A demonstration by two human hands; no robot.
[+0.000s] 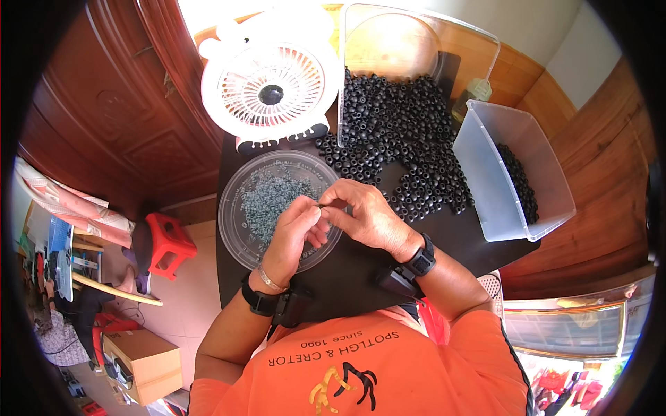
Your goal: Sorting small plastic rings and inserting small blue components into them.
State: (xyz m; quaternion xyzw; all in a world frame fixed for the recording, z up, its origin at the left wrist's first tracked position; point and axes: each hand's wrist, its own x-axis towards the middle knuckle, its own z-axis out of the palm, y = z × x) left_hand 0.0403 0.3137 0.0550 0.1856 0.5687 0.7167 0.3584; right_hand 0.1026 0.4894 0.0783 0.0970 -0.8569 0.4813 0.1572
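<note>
My left hand (pixel 295 229) and my right hand (pixel 366 213) meet fingertip to fingertip above the right side of a round clear tub (pixel 232 239). Both are closed in a pinch. Something small and dark shows between the fingertips, mostly covered by them, so its kind cannot be made out. Many small, pale blue-grey translucent pieces (pixel 267 204) lie in the tub. Just beyond my right hand, a large heap of small black ring-like pieces (pixel 395 125) spreads over the dark table (pixel 333 288), spilling from a clear bin (pixel 340 104) tipped on its side.
A white fan (pixel 270 125) with an animal-shaped body stands behind the tub. At the right edge, a translucent bin (pixel 489 187) contains more black pieces. A small bottle (pixel 472 97) stands behind it. A red stool (pixel 170 243), a cardboard box (pixel 146 364) and a seated person (pixel 69 340) are at left.
</note>
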